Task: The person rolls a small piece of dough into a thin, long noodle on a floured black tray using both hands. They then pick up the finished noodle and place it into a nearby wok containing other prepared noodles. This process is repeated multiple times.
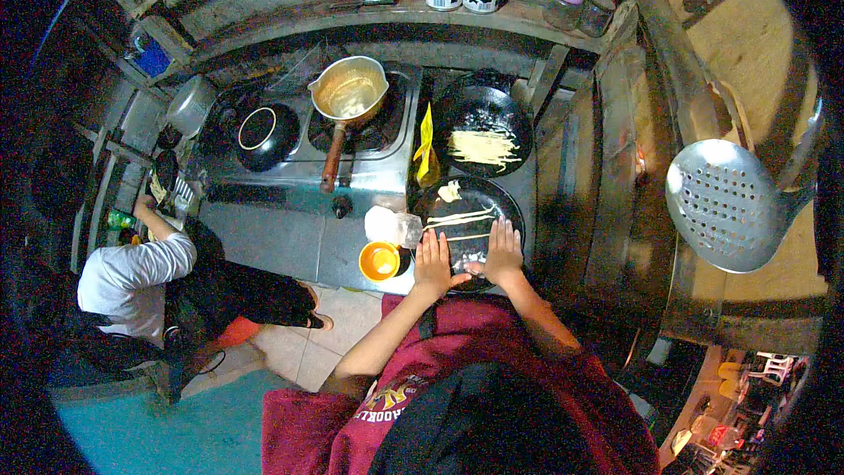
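Both of my hands lie palm down over the near part of a dark round tray [508,201]. My left hand [433,264] is at its left edge and my right hand [502,254] at its right, fingers stretched forward. A thin dough strip [467,237] runs between my fingertips; whether they touch it is unclear. Beyond it lie more thin strips [461,217] and a lump of dough [450,191]. Many pale strips [484,148] lie side by side on a second dark round tray [488,102] behind. An orange bowl [379,260] and a white bag [390,226] stand left of my left hand.
A saucepan [349,95] rests on the gas stove [382,175], its handle towards me, beside a black bowl-shaped vessel [270,135]. A yellow packet [426,152] stands by the trays. A perforated skimmer [725,204] hangs at right. Another person [138,277] is low at left.
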{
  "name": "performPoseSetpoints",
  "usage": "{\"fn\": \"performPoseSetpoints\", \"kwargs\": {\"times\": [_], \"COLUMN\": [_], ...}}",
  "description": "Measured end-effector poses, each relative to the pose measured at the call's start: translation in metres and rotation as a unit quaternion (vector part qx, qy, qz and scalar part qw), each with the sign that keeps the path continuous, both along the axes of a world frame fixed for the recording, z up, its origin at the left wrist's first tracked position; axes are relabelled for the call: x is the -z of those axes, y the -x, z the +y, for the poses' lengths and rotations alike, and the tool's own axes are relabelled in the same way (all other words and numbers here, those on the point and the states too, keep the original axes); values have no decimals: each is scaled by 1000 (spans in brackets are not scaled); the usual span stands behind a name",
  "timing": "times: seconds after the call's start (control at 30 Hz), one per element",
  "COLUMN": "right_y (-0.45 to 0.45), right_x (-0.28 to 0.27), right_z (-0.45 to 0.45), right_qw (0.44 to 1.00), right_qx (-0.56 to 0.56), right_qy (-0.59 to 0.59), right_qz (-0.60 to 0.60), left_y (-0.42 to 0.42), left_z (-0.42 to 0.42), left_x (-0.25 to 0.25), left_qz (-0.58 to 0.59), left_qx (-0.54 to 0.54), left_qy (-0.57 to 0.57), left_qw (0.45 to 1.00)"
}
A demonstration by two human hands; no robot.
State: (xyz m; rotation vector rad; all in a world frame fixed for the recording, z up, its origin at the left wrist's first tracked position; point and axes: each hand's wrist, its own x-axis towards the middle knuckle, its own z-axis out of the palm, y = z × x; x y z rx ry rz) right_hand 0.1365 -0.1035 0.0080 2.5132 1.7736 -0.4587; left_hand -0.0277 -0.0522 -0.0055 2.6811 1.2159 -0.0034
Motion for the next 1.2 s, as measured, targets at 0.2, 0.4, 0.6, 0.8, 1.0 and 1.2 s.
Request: {"fn": "performPoseSetpoints", "kwargs": {"times": [0.2,0.4,0.6,0.8,1.0,1.2], "right_y": [0,-8,-12,-19,-23,-24], "right_x": [-16,-8,-6,4,0,8], "right_z": [9,6,19,22,24,25], "right_qw": [998,993,984,989,966,968], "right_qx": [3,7,75,86,135,140], "right_qy": [63,-117,-160,-117,-216,-208], "right_qz": [6,5,-5,8,38,14], "left_y": [-4,-3,-1,1,2,2], "left_z": [3,0,-6,-2,-3,-1], "left_x": [2,-1,-6,3,8,4], "left_qz": [14,-16,-15,-33,-46,-19], "left_qx": [-19,-25,-10,-4,-5,-2], "left_qy": [-1,-6,-32,-43,-61,-32], "left_qw": [1000,1000,999,999,997,999]}}
